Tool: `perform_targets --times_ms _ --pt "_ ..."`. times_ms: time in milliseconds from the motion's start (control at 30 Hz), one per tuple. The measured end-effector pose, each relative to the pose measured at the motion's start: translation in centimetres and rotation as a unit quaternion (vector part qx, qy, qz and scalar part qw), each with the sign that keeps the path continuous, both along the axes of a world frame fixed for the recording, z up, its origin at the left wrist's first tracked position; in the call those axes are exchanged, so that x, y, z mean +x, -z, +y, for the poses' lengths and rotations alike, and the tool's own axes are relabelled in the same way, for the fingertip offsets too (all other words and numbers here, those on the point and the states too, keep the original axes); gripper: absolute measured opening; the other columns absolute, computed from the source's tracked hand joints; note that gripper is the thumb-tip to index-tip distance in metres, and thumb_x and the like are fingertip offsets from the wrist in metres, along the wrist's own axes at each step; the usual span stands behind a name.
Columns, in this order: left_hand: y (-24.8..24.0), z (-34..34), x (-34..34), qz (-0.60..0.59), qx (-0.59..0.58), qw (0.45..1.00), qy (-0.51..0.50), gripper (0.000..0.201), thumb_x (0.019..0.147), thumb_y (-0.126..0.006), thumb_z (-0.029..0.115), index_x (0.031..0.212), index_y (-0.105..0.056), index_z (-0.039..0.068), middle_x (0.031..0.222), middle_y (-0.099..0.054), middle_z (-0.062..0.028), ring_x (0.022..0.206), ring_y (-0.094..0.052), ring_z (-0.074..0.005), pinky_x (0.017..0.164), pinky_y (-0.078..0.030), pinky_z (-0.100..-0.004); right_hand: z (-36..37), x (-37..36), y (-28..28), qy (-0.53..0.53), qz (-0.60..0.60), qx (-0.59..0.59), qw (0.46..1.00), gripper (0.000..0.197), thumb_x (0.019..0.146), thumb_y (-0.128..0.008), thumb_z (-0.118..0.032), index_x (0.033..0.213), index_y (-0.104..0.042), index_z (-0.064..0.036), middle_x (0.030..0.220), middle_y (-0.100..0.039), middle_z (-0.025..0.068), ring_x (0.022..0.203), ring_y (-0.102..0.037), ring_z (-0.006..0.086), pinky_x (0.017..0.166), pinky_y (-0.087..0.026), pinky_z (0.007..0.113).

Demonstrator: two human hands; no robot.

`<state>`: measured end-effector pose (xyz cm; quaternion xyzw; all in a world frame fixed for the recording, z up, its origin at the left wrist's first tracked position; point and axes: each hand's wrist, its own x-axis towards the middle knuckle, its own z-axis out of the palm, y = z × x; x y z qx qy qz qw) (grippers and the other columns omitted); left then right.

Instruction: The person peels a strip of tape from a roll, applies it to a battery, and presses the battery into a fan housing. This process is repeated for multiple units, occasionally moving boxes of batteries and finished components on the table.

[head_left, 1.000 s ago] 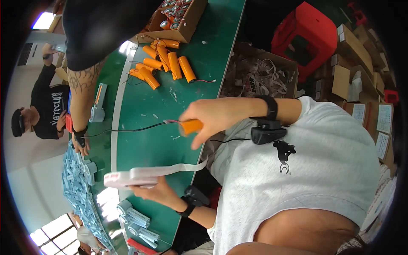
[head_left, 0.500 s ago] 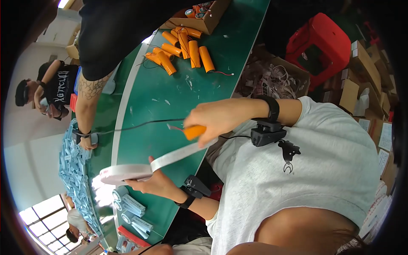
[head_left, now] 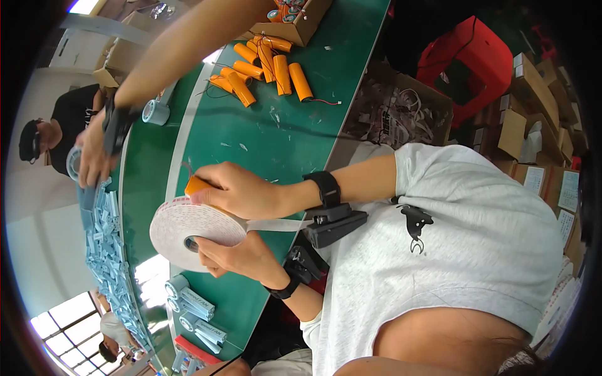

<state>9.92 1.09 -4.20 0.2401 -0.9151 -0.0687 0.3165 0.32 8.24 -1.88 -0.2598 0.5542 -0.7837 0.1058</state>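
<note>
My left hand [head_left: 241,260] grips a large roll of white double-sided tape [head_left: 166,235], its thumb at the core hole and its fingers partly hidden behind the roll. Closed around an orange cylindrical battery pack [head_left: 198,186] is my right hand [head_left: 241,188], right beside the roll's upper rim. Only one end of that pack shows, with a thin lead at its tip. A loose strip of tape [head_left: 279,225] runs from the roll toward the dark device strapped at my right wrist. Black straps sit on both of my wrists.
More orange battery packs [head_left: 282,75] with wires lie on the green table [head_left: 263,135], near a cardboard box [head_left: 307,25]. Light-blue wrapped cells [head_left: 194,304] stand close to my left arm. A co-worker's arm [head_left: 188,53] reaches over pale-blue pieces [head_left: 110,263]. A red stool [head_left: 433,56] stands beyond the table edge.
My right hand has moved left with the battery pack, up to the tape roll. My left hand has tilted the roll, showing its flat side. The co-worker's arm has shifted left, with a pale-blue cylinder.
</note>
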Motion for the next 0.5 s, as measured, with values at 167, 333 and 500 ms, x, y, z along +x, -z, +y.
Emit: perform_targets --times_ms 167,333,500 --pt "-1.2 3.2 -2.3 0.041 0.131 0.99 -0.024 0.077 0.052 -0.075 0.012 0.117 -0.039 -0.009 0.106 -0.048 -0.0208 0.104 -0.039 -0.0341 0.089 -0.023 -0.0441 -0.5 -1.8 0.0 0.057 -0.179 -0.216 0.958 0.022 0.086 -0.052 -0.017 0.094 -0.051 0.0038 0.085 -0.059 0.0111 0.08 -0.06 0.0199 0.072 -0.048 0.03" --pt "-1.6 4.0 -3.6 0.029 0.122 0.992 0.021 0.079 0.047 -0.078 0.014 0.113 -0.041 -0.009 0.106 -0.049 -0.0205 0.103 -0.041 -0.0311 0.089 -0.02 -0.0444 1.4 -3.9 -0.2 0.054 -0.326 -0.299 0.895 0.019 0.086 -0.052 -0.016 0.092 -0.051 0.0019 0.086 -0.059 0.0117 0.084 -0.061 0.023 0.074 -0.05 0.034" --pt "-1.6 5.4 -2.3 -0.084 0.127 0.981 0.124 0.084 0.05 -0.078 0.012 0.121 -0.038 -0.007 0.115 -0.047 -0.022 0.114 -0.036 -0.0327 0.095 -0.02 -0.0457 7.9 -10.5 -2.8 0.281 -0.126 -0.385 0.87 0.022 0.088 -0.048 -0.019 0.094 -0.049 0.0025 0.095 -0.059 0.0202 0.09 -0.06 0.0289 0.084 -0.048 0.037"
